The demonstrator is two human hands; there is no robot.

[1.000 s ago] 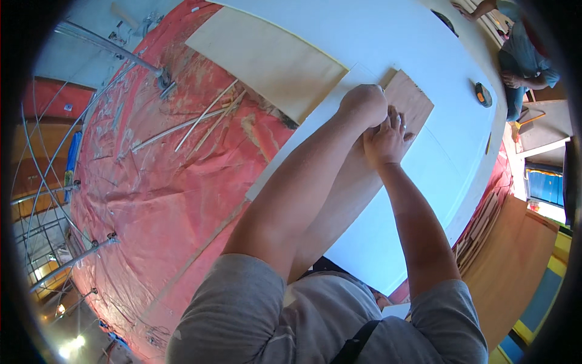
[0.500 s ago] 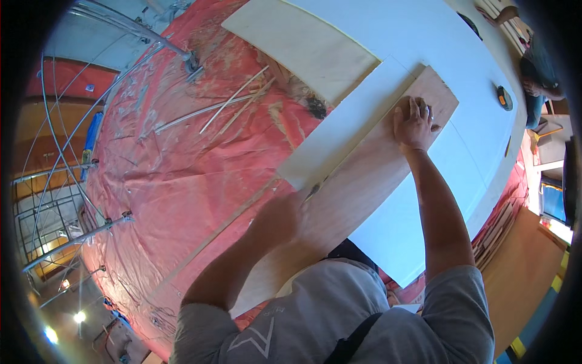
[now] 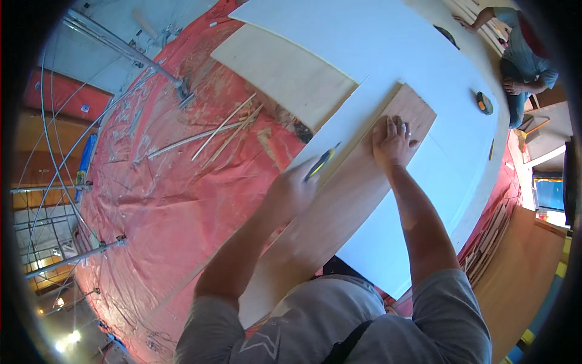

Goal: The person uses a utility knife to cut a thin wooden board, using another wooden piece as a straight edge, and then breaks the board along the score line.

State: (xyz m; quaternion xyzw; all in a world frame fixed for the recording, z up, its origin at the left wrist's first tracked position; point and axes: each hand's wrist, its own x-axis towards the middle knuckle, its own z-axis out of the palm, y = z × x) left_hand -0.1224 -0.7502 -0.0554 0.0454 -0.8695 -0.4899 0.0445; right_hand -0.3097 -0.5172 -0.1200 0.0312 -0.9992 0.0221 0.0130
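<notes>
A long plywood strip lies slantwise across a white sheet. Just off the strip's left edge, my left hand is closed round a slim yellow-and-black utility knife. The knife's tip points up and away; whether it touches the sheet I cannot tell. On the strip's far part rests my right hand, palm down with fingers stretched out and nothing held.
A cream panel borders the white sheet. A tape measure and a thin pencil-like stick lie right. Wood strips litter red plastic sheeting. Scaffold poles stand left; another person crouches far right.
My left hand has moved farther along the strip's edge with the knife, which now shows more clearly. My right hand keeps its place on the strip. The whole view has shifted slightly.
</notes>
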